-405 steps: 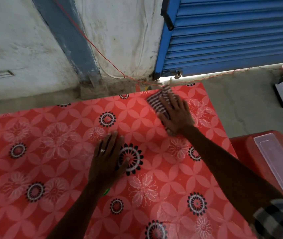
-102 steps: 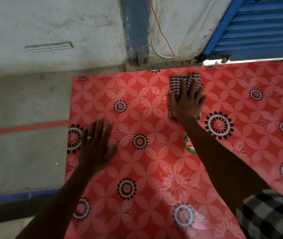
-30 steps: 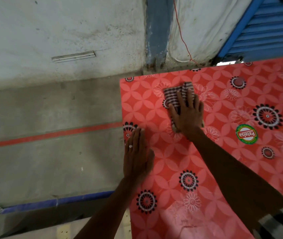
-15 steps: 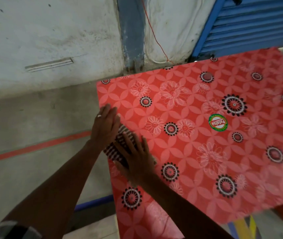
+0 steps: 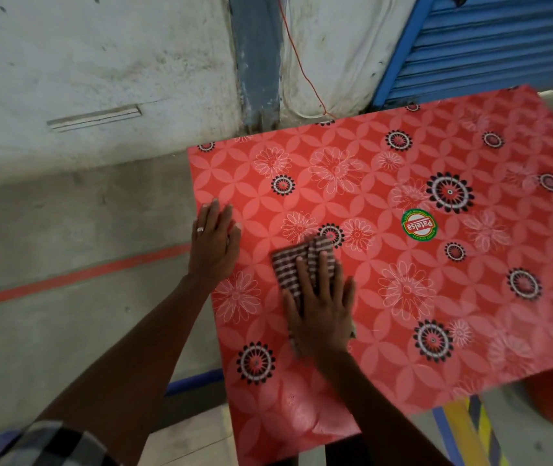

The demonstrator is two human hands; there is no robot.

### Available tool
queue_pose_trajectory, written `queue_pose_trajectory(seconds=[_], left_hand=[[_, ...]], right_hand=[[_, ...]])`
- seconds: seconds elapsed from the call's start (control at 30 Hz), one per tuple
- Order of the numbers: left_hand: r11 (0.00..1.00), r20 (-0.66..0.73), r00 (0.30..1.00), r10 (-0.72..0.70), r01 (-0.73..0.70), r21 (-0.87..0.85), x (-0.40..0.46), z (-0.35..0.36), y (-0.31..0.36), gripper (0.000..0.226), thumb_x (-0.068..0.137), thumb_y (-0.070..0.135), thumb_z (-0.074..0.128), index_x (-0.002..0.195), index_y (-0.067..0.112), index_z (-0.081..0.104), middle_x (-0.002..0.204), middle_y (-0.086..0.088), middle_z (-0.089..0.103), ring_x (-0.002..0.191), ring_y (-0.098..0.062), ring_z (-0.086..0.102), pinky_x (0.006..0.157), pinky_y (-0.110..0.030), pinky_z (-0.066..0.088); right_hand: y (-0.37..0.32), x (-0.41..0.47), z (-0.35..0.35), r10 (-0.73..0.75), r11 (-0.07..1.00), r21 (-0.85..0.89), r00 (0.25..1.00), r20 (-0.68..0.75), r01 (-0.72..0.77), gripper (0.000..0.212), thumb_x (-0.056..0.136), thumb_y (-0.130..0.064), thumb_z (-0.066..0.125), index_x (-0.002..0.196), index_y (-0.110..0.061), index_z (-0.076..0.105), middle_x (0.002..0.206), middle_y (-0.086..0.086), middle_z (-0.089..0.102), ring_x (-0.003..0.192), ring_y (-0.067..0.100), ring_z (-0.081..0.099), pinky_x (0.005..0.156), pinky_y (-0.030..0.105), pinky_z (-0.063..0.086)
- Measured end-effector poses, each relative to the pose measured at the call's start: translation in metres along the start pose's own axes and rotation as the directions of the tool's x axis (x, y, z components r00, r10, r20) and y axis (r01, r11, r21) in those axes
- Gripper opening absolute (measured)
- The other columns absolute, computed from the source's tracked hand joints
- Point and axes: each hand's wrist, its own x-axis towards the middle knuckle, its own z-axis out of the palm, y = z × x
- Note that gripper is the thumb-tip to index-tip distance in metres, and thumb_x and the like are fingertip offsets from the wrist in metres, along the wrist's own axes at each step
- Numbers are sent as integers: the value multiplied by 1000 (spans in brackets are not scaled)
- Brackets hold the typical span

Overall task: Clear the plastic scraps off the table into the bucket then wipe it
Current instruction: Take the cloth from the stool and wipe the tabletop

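Right hand (image 5: pixel 324 307) flat, fingers spread, pressing a striped cloth (image 5: pixel 297 264) onto the red flowered table (image 5: pixel 386 297), not clenched. Left hand (image 5: pixel 214 243) open, palm down at the table's left edge, bracing, grasping nothing. Cloth soft and limp, likely light, apt to bunch on the glossy, probably slick top; best pinned under the whole palm. No plastic scraps visible; bucket hard to make out.

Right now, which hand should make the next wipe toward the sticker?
Right hand: it already presses the cloth, nearer the sticker. Left hand lies bare at the table edge.
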Motion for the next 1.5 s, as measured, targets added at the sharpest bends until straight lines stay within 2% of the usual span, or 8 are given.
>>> queue_pose_trajectory(seconds=[0.17,0.33,0.53,0.7,0.9,1.13,1.3,1.5], left_hand=[[1000,-34,999,13,-14,-22,-16,4,-1,71,102,50,21,155,9,43,167,-18,29,156,-39,20,124,-57,23],[1000,-34,999,-15,15,7,-33,14,4,67,102,48,23,159,13,36,170,-14,22,158,-37,13,126,-57,18],[990,-76,997,-18,28,136,-50,26,11,67,102,47,26,160,13,33,169,-18,22,157,-41,18,125,-59,17],[967,-111,994,2,26,253,-59,33,14,67,104,48,29,160,11,31,168,-19,24,156,-41,20,125,-60,15],[953,-128,992,-10,48,298,-68,37,18,66,105,48,29,159,11,32,167,-19,27,156,-41,20,125,-60,19],[954,-131,991,-28,65,292,-75,40,24,66,104,48,29,160,13,29,168,-19,25,156,-42,21,125,-57,18],[949,-116,993,-27,62,310,-80,43,24,69,104,50,26,162,12,24,170,-18,20,156,-41,19,126,-56,14],[947,-133,991,-17,59,317,-83,42,26,70,104,50,27,162,12,24,169,-18,21,156,-41,21,126,-57,16]], right_hand=[[-49,-65,17,-251,966,84,966,67,245,61,102,-62,32,157,-37,27,167,6,19,154,37,14,120,65,14],[-49,-107,32,-397,917,81,915,75,392,64,102,-60,36,159,-38,19,170,1,7,156,32,6,119,63,19],[2,-105,12,-226,973,67,972,72,221,68,97,-71,35,156,-38,28,167,4,20,154,34,15,120,62,19],[62,-94,-1,-22,999,-30,1000,4,22,72,97,-70,32,159,-34,22,169,7,14,155,33,8,122,59,15],[49,-98,5,69,997,-31,998,13,-69,73,99,-67,27,160,-28,19,169,10,8,155,36,5,121,61,15],[-13,-148,22,-211,975,98,969,128,199,69,100,-67,28,160,-35,16,169,6,7,155,35,8,121,63,12],[3,-157,32,-390,921,70,913,122,384,74,97,-68,38,160,-36,17,170,2,4,156,32,6,120,64,15],[82,-144,2,-115,992,-43,991,67,118,68,99,-67,28,159,-34,23,168,7,14,155,33,9,121,62,12]])
